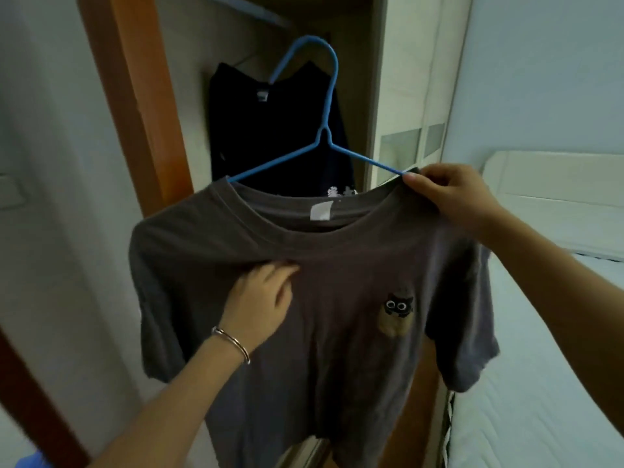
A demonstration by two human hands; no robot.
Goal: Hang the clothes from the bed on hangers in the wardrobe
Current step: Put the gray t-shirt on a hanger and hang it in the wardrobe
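Observation:
A grey T-shirt (354, 349) with a small owl patch on the chest hangs in front of me on a blue hanger (324, 130), whose arms run into the neck opening. My right hand (452, 194) pinches the collar at the shirt's right shoulder, together with the hanger's arm. My left hand (260, 298), with a bracelet on its wrist, grips a fold of the fabric just below the collar on the front. The hanger's hook stands free in the air, in front of the open wardrobe (354, 45).
A dark garment (270, 130) hangs inside the wardrobe behind the hanger. An orange wooden frame (135, 96) borders the wardrobe on the left. The bed (540, 366) with a white sheet lies at the right, close to the wardrobe.

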